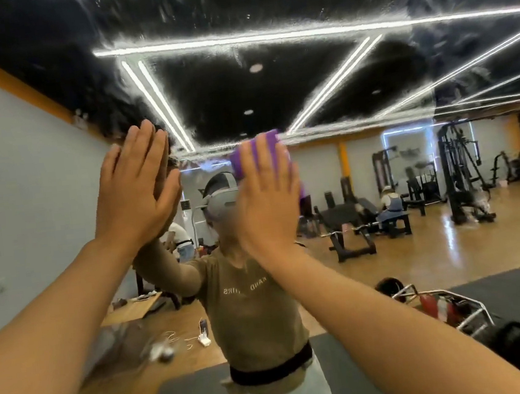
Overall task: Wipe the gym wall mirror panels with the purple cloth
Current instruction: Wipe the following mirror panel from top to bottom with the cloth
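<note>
The wall mirror panel (pixel 319 72) fills the view in front of me, with smeary wipe streaks across its upper part. My right hand (pixel 268 196) lies flat with straight fingers and presses the folded purple cloth (pixel 270 141) against the glass at head height. The cloth shows above and beside my fingers. My left hand (pixel 136 190) is flat on the mirror to the left, fingers straight, meeting its own reflection.
The mirror reflects a person in a tan shirt with a headset, gym benches, a cable machine (pixel 461 172) and another person seated. Black mats (pixel 519 291), a barbell frame (pixel 449 305) and cables on the wood floor show low in the reflection. A grey wall (pixel 20 190) stands left.
</note>
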The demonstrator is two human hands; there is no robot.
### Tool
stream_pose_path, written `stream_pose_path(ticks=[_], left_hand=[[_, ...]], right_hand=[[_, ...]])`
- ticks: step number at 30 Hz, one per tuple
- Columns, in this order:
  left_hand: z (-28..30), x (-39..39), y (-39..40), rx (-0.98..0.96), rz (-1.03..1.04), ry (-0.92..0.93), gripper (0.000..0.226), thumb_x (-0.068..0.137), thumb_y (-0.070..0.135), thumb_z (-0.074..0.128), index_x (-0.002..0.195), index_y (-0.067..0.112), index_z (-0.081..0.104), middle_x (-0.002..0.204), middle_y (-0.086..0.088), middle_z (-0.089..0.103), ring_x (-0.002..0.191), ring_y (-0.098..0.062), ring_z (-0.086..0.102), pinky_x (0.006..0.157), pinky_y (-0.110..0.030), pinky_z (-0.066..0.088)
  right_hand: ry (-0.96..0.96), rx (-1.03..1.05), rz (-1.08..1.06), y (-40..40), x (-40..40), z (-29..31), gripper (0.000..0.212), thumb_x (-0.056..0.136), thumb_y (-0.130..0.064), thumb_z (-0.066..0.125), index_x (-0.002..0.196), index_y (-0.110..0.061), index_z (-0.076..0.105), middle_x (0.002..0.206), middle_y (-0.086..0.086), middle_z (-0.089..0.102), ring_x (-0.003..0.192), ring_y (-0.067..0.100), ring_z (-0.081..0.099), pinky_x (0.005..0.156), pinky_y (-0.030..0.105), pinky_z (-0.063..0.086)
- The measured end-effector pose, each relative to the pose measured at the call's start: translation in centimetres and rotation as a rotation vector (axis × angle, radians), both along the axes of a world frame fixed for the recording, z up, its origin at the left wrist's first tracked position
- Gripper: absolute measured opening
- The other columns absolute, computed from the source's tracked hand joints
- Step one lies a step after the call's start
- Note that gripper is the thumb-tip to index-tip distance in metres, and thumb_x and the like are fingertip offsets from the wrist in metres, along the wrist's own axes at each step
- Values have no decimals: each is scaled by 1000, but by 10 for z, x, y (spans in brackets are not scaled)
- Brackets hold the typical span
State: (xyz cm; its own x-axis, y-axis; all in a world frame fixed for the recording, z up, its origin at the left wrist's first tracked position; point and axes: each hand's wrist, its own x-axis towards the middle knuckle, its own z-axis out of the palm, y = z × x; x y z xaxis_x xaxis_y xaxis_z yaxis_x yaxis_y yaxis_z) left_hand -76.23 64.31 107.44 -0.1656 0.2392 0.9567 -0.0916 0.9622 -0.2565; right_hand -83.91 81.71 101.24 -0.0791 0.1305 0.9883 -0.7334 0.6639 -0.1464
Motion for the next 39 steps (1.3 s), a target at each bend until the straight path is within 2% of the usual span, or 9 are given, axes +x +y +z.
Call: stream_pose_path(ticks=[4,8,12,15,21,26,29,36,39], left_hand=[[-1,3,-15,-108,18,-19,64,104,45,26,160,12,24,167,-10,18,155,-24,12,123,-29,-3],[-2,-1,-16,-116,-14,31,59,105,36,29,158,9,29,165,-12,24,154,-26,18,125,-29,0],[-4,1,-16,-117,-9,52,58,103,32,30,157,8,32,164,-12,27,153,-26,21,126,-33,7],[-6,2,-16,-81,47,62,61,102,34,30,158,10,29,165,-12,24,153,-27,21,125,-41,13],[-12,1,-15,111,59,91,64,101,38,24,160,13,23,168,-10,18,155,-24,13,125,-46,10],[-12,1,-17,94,20,82,62,102,34,23,160,11,24,167,-9,18,155,-22,12,125,-36,0],[-10,5,-21,64,17,56,61,104,35,22,160,11,22,168,-7,16,155,-20,10,124,-31,-3],[0,19,-48,-104,82,-37,59,105,36,20,160,13,24,167,-7,20,155,-20,16,122,-27,0],[4,25,-55,-165,98,-67,59,105,35,20,159,12,25,166,-7,22,154,-20,18,122,-30,6]], right_hand=[[89,211,27,-31,11,-25,57,102,-25,39,158,-18,28,166,5,24,156,27,13,126,47,8],[123,383,17,10,-5,-11,56,103,-28,36,158,-17,29,166,6,24,156,25,13,127,43,4],[-54,57,-5,80,-29,33,58,104,-24,39,160,-17,23,168,5,16,155,19,5,127,39,0],[-196,-139,-80,115,-41,53,58,107,-28,30,161,-15,14,169,7,10,156,25,4,127,43,2],[-231,-264,-86,72,-24,56,58,109,-25,31,162,-16,11,170,6,6,156,28,0,125,43,-3],[97,116,-16,-10,4,35,59,102,-22,43,159,-15,29,166,8,24,155,29,13,126,44,5],[208,334,24,-34,12,21,55,102,-25,39,156,-15,33,164,9,30,154,31,19,126,45,7],[411,875,-81,8,-10,36,52,104,-32,36,155,-20,38,163,7,32,153,29,22,126,45,10],[392,897,-72,21,-14,71,53,104,-32,36,156,-21,36,164,6,31,154,27,20,126,43,6]])
